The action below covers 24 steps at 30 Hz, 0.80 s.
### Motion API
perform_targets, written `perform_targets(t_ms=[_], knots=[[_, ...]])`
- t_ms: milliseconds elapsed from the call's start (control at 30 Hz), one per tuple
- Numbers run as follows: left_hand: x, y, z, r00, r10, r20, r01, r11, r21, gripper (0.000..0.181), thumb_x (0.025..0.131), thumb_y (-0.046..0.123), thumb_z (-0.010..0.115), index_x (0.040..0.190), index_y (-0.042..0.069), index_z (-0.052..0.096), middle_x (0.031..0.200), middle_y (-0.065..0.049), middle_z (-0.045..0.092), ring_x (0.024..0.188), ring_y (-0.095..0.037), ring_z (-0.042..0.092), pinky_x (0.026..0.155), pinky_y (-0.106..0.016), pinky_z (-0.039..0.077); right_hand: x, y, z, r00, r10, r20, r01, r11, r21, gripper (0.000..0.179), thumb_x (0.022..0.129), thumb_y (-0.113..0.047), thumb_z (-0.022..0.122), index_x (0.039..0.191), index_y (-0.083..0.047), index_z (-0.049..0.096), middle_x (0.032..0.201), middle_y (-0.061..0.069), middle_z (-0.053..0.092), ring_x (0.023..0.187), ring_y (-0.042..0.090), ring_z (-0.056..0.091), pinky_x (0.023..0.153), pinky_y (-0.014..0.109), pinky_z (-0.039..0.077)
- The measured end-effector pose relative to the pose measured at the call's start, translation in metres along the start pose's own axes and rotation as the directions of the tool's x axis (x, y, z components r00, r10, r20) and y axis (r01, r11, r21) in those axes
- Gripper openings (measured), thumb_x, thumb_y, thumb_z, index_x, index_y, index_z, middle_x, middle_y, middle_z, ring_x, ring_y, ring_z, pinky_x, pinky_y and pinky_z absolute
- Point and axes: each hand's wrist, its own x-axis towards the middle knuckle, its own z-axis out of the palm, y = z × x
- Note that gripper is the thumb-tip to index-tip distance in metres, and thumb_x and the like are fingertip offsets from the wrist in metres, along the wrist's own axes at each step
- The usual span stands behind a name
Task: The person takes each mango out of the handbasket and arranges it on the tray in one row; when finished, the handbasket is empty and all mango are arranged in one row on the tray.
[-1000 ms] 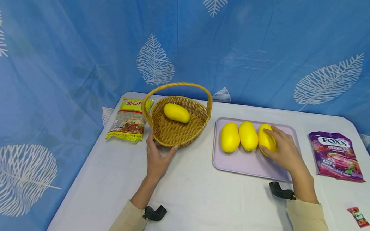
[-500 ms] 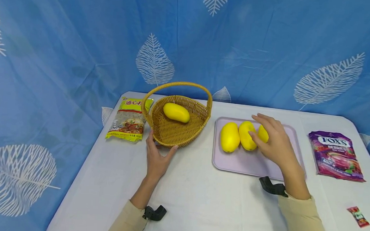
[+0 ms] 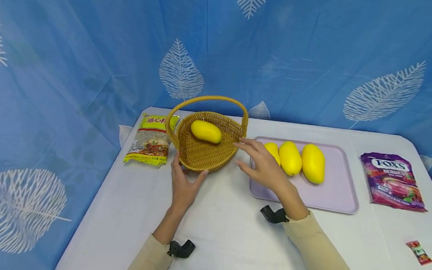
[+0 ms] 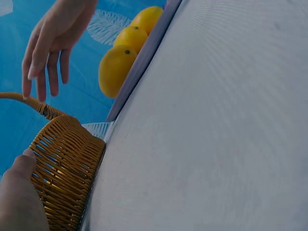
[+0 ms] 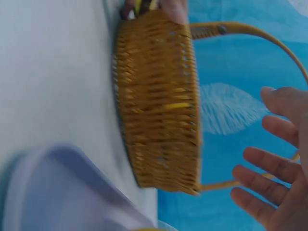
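A brown wicker basket with a tall arched handle stands on the table, one yellow mango lying inside. My left hand holds its near left side, thumb at the front rim, as the left wrist view also shows. Fingers spread and holding nothing, my right hand hovers between the basket and a lilac tray, fingertips close to the basket's right rim. Three more mangoes lie in a row on the tray: a right one, a middle one and a left one, partly hidden by the right hand.
Left of the basket lies a yellow-topped food packet. A purple Fox's candy bag is right of the tray, with a small red wrapped candy nearer the front. A blue leaf-print cloth hangs behind the white-covered table.
My right hand has let go of the rightmost mango on the tray and moved left, over to the basket's right side. The left hand and the basket have stayed put.
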Motion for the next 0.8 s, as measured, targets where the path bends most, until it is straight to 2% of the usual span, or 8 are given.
perform_targets(t_ms=[233,367,467,633,800], knots=[[0.002,0.000,0.001,1.000,0.029,-0.002,-0.029,1.000,0.006,0.101,0.085,0.039,0.076,0.155,0.005,0.013,0.149,-0.021,0.032,0.120,-0.029,0.047,0.090,-0.042,0.044,0.024,0.009,0.025,0.999,-0.039,0.031,0.036,0.997,0.070,0.047,0.093,-0.028,0.069,0.135,-0.010,0.058,0.145,0.016,0.047,0.133,0.032,0.045,0.108,0.050,0.040],[0.003,0.001,0.001,1.000,0.018,-0.001,-0.018,1.000,0.003,0.101,0.084,0.039,0.077,0.155,0.005,0.013,0.150,-0.021,0.031,0.119,-0.029,0.047,0.091,-0.043,0.044,0.047,0.015,0.033,0.997,-0.003,0.071,-0.003,0.997,0.082,0.047,0.094,-0.029,0.067,0.135,-0.011,0.057,0.143,0.016,0.048,0.132,0.032,0.046,0.107,0.050,0.041],[0.002,0.001,0.000,1.000,0.016,-0.001,-0.016,1.000,0.008,0.101,0.084,0.039,0.077,0.155,0.005,0.013,0.150,-0.021,0.031,0.120,-0.030,0.046,0.091,-0.044,0.044,0.063,0.019,0.037,0.992,0.030,0.123,-0.037,0.998,0.052,0.047,0.095,-0.031,0.065,0.138,-0.013,0.056,0.144,0.015,0.047,0.133,0.029,0.044,0.109,0.047,0.039],[0.002,0.002,-0.001,1.000,0.011,-0.006,-0.011,1.000,0.013,0.101,0.084,0.040,0.076,0.155,0.007,0.014,0.150,-0.021,0.032,0.121,-0.031,0.047,0.091,-0.044,0.045,0.090,0.020,0.042,0.976,0.043,0.215,-0.042,0.999,-0.008,0.049,0.095,-0.030,0.066,0.139,-0.013,0.054,0.150,0.016,0.041,0.138,0.031,0.039,0.114,0.046,0.033],[0.001,0.001,0.000,1.000,-0.002,-0.005,0.002,1.000,0.009,0.101,0.084,0.043,0.076,0.155,0.008,0.013,0.150,-0.021,0.032,0.121,-0.032,0.046,0.091,-0.043,0.045,0.107,0.024,0.046,0.946,0.069,0.315,-0.059,0.997,-0.042,0.055,0.094,-0.031,0.067,0.144,-0.019,0.049,0.156,0.014,0.033,0.145,0.032,0.031,0.118,0.047,0.027]])
